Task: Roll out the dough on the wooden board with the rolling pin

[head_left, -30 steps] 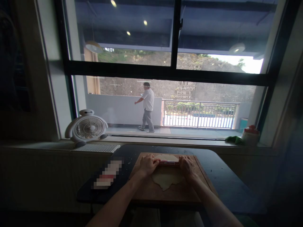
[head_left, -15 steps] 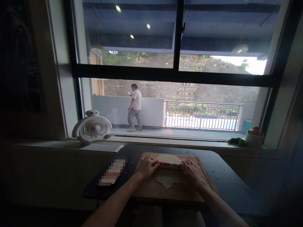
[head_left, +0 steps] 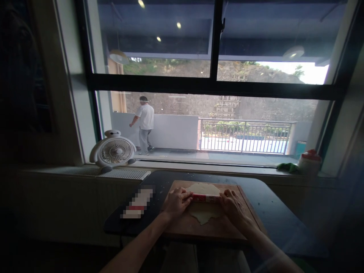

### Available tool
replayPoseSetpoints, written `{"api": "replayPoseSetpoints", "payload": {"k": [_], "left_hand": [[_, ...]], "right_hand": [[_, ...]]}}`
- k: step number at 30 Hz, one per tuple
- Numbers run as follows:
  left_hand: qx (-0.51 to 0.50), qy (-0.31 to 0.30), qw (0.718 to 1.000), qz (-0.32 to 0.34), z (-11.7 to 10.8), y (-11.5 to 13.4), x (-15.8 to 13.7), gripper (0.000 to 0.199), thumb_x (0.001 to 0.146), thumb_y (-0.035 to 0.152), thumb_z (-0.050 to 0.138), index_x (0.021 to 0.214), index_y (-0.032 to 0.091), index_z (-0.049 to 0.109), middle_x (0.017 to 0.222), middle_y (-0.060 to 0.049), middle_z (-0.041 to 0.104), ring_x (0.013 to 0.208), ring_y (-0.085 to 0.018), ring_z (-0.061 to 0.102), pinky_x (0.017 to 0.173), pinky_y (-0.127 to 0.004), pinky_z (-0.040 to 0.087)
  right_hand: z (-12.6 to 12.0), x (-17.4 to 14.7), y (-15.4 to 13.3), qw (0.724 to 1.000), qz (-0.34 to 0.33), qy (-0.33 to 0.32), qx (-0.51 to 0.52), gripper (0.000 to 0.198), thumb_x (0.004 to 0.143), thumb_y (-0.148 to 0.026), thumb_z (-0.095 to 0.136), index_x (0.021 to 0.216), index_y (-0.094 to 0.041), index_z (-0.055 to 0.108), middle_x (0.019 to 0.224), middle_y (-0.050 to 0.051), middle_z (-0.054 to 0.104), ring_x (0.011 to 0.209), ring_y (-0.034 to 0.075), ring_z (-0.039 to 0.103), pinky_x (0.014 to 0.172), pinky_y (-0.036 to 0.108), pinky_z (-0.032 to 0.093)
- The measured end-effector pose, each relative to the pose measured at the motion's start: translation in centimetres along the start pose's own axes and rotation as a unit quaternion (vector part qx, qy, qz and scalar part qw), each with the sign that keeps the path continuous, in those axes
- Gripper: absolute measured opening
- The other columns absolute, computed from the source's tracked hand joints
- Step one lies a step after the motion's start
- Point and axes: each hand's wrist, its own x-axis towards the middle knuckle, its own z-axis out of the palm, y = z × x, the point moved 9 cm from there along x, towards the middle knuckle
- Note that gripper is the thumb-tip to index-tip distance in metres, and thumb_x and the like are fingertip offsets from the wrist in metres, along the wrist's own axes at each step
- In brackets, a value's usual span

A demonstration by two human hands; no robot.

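Face a broad, dark-framed window (head_left: pixel 170 82) across the upper view. Sit below it at a dark table (head_left: pixel 281 218) with rounded corners. See through the glass a person (head_left: pixel 146 118) in a white top and grey trousers, near a low wall. Find on the table a wooden board (head_left: pixel 182 224), and at the sill, to its far left, a white fan (head_left: pixel 117 150) with a rounded head. Note on the board a thin, ragged-edged sheet of dough (head_left: pixel 203 212), and left of the board a blurred-out item (head_left: pixel 138 203). Hold with the left hand (head_left: pixel 176 201), fingers curled narrow, the left end of a red-and-white rod (head_left: pixel 206 198); hold with the right hand (head_left: pixel 233 204), fingers likewise bent, its right end. Cannot tell how far the fingertips wrap underneath. Find the rod lying crosswise over the dough, between both hands. Spot on the sill at right a pale container (head_left: pixel 309 165) with a reddish top, and just beside it a green cloth (head_left: pixel 287 167).
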Motion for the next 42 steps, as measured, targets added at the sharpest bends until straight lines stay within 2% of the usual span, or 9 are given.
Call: {"api": "replayPoseSetpoints", "payload": {"k": [5,11,16,19,24,27,30,35,42], "left_hand": [[0.015,-0.016,1.0,0.005,0.0,0.1,-0.1,0.034,0.084,0.046,0.048,0.116,0.039,0.056,0.101,-0.001,0.055,0.097,-0.017,0.05,0.091,-0.033,0.033],[0.027,-0.063,0.997,-0.027,1.5,-1.4,3.7,0.042,0.082,0.058,0.04,0.115,0.039,0.058,0.103,-0.002,0.056,0.099,-0.021,0.051,0.086,-0.034,0.036],[0.036,-0.065,0.995,-0.073,2.5,-2.0,5.8,0.043,0.086,0.055,0.035,0.101,0.032,0.067,0.098,-0.005,0.057,0.095,-0.022,0.052,0.084,-0.036,0.037],[0.039,-0.054,0.995,-0.069,2.3,-1.8,5.0,0.042,0.086,0.056,0.034,0.104,0.034,0.065,0.1,-0.004,0.056,0.097,-0.023,0.051,0.084,-0.037,0.036],[0.006,-0.035,0.999,-0.003,0.9,-0.9,1.1,0.037,0.084,0.052,0.042,0.118,0.042,0.054,0.104,0.0,0.052,0.101,-0.019,0.048,0.087,-0.032,0.036],[-0.002,-0.037,0.999,0.002,0.5,-0.8,-0.2,0.037,0.083,0.044,0.048,0.12,0.043,0.051,0.103,0.0,0.051,0.1,-0.017,0.048,0.086,-0.03,0.037],[0.006,-0.045,0.999,-0.004,0.7,-1.1,0.2,0.038,0.081,0.045,0.05,0.119,0.042,0.053,0.102,0.0,0.052,0.099,-0.018,0.048,0.084,-0.03,0.038],[0.019,-0.047,0.998,-0.023,1.2,-2.1,2.8,0.043,0.081,0.058,0.044,0.116,0.037,0.057,0.101,-0.003,0.054,0.098,-0.02,0.049,0.083,-0.032,0.038],[0.059,-0.032,0.995,-0.068,1.5,-2.0,5.1,0.045,0.087,0.055,0.032,0.092,0.032,0.07,0.091,-0.005,0.056,0.091,-0.021,0.051,0.083,-0.037,0.036]], "right_hand": [[-0.2,-0.4,-0.5,1.0,0.003,-0.002,-0.026,0.031,0.092,-0.033,0.034,0.089,-0.022,0.063,0.096,0.008,0.057,0.09,0.02,0.049,0.078,0.029,0.035],[1.3,2.7,0.9,0.998,0.054,-0.036,-0.024,0.046,0.093,-0.035,0.027,0.079,-0.017,0.067,0.095,0.011,0.059,0.089,0.02,0.051,0.079,0.029,0.035],[2.1,5.0,2.1,0.993,0.099,-0.053,-0.029,0.045,0.092,-0.035,0.03,0.085,-0.012,0.068,0.091,0.014,0.06,0.085,0.021,0.052,0.076,0.031,0.035],[1.9,4.4,1.9,0.994,0.096,-0.054,-0.026,0.044,0.093,-0.035,0.03,0.084,-0.012,0.067,0.088,0.012,0.06,0.082,0.019,0.052,0.075,0.029,0.036],[-0.3,0.8,-0.7,1.0,-0.012,-0.015,-0.016,0.038,0.093,-0.033,0.029,0.084,-0.019,0.063,0.096,0.008,0.056,0.09,0.019,0.048,0.079,0.029,0.035],[-1.0,-0.6,-1.4,0.999,-0.031,-0.005,-0.023,0.031,0.092,-0.031,0.032,0.092,-0.021,0.062,0.1,0.008,0.055,0.093,0.02,0.047,0.081,0.03,0.035],[-0.2,-0.2,-1.0,1.0,-0.023,-0.019,-0.009,0.032,0.092,-0.032,0.032,0.09,-0.02,0.062,0.098,0.008,0.055,0.091,0.019,0.048,0.081,0.029,0.035],[2.6,3.0,1.4,0.998,0.038,-0.044,0.009,0.047,0.094,-0.035,0.024,0.081,-0.017,0.065,0.09,0.008,0.058,0.082,0.016,0.051,0.078,0.026,0.034],[3.6,5.2,2.7,0.995,0.085,-0.043,-0.013,0.05,0.093,-0.038,0.027,0.076,-0.013,0.066,0.086,0.011,0.061,0.079,0.017,0.052,0.075,0.028,0.034]]}}
